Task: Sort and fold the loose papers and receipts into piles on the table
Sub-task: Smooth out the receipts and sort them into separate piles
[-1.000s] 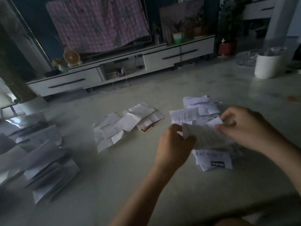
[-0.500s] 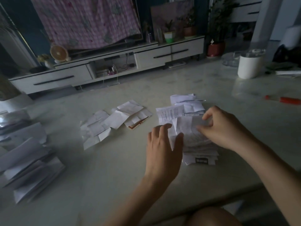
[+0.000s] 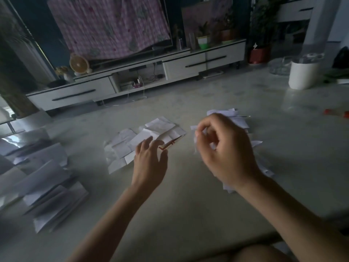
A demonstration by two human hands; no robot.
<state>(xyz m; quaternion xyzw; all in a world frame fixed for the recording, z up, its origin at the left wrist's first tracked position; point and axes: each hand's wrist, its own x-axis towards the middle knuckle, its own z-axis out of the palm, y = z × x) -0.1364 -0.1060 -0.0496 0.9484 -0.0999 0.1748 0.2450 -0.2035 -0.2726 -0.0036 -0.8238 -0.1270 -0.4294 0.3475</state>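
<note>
1. The right hand (image 3: 226, 154) hangs above the right pile of receipts (image 3: 233, 115). Its fingers are curled, and thumb and fingertips pinch a small crumpled white slip (image 3: 196, 140).
2. The left hand (image 3: 151, 161) is loosely spread at the near edge of the middle pile (image 3: 151, 129), which is made of flat, creased white papers. Whether it touches them is unclear.
3. Larger folded sheets (image 3: 47, 186) lie fanned on the pale counter (image 3: 188, 214), far left.
</note>
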